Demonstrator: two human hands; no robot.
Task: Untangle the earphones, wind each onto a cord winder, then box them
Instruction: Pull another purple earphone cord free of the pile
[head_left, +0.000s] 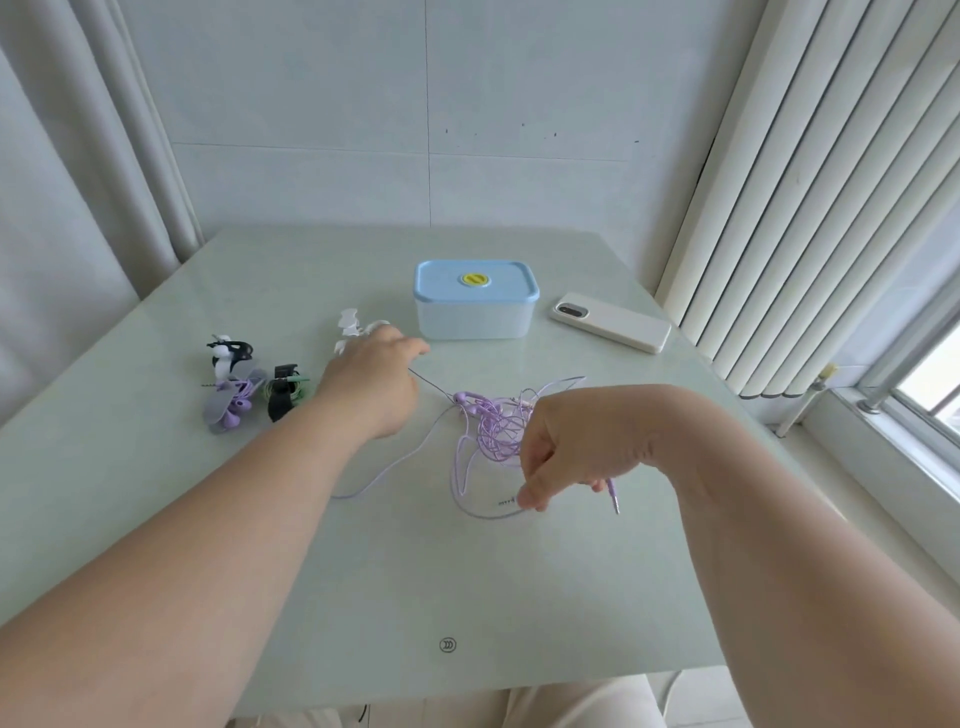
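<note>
Tangle of lilac earphones (493, 431) on counter (363, 571), plug end pinched in right hand (566, 457), one taut strand led under left hand (371, 379) — grip there hidden — apparently to tease cords apart; lidded box (475, 306) behind.

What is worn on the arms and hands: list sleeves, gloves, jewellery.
Nothing worn shows. Both forearms are bare up to the frame edge, with no sleeves, watch or bracelet. The left hand and right hand are ungloved; no rings visible.

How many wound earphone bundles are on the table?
3, all left of the left hand: black-and-white bundle farthest, purple bundle nearest, green bundle right of it. The hand may hide more.
</note>
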